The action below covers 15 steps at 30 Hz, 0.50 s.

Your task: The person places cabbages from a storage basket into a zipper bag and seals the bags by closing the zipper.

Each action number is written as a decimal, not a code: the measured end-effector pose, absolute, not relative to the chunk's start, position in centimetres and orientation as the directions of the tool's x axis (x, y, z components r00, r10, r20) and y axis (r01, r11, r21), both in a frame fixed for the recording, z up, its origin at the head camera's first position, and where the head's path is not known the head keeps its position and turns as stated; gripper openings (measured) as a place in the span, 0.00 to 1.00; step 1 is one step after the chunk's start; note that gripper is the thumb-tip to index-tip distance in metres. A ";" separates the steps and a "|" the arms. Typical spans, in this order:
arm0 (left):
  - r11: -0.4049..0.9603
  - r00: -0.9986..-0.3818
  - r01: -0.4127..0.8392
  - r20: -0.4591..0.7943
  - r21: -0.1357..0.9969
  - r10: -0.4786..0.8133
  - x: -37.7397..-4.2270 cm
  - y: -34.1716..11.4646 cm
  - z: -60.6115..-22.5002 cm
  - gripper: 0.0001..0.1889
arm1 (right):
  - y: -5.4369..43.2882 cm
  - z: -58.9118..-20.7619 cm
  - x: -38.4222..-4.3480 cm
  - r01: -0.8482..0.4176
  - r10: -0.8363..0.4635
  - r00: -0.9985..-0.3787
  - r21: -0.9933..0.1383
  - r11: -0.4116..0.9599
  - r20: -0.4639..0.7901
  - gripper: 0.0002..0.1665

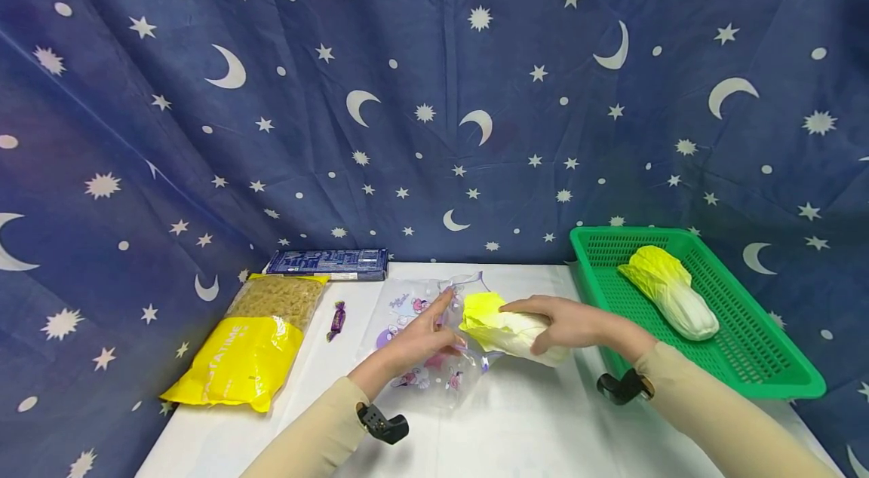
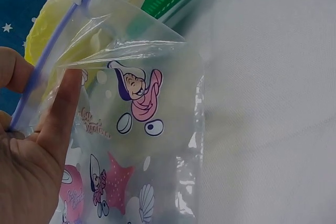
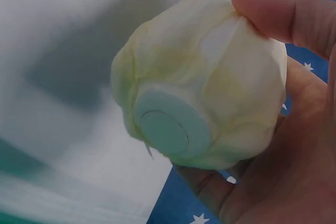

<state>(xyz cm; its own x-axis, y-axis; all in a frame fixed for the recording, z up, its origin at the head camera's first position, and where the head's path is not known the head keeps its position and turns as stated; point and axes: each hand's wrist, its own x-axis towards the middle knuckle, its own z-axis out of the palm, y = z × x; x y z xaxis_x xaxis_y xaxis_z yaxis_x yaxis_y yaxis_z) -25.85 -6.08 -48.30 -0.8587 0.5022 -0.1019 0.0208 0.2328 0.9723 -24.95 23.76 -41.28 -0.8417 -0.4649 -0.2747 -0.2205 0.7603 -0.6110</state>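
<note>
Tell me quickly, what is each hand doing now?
Left hand: pinches the zip bag open at its mouth.
Right hand: grips the cabbage, leafy end at the bag's mouth.

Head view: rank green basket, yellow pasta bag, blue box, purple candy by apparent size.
1. green basket
2. yellow pasta bag; nearer the camera, but clearly smaller
3. blue box
4. purple candy

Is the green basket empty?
No, a cabbage lies inside the green basket, apart from the one the right hand grips.
</note>
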 end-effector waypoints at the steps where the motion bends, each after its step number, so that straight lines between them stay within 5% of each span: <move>1: 0.234 -0.859 0.024 -0.099 0.972 0.502 -25.8 -6.1 -48.3 0.51 | 23.7 -41.2 -25.0 -0.216 -0.460 -0.842 -0.604 0.767 -0.284 0.45; 15: 0.324 -0.834 0.244 0.027 0.914 0.551 -25.7 -5.2 -48.2 0.47 | 22.8 -41.1 -26.0 -0.207 -0.406 -0.858 -0.511 0.835 -0.316 0.43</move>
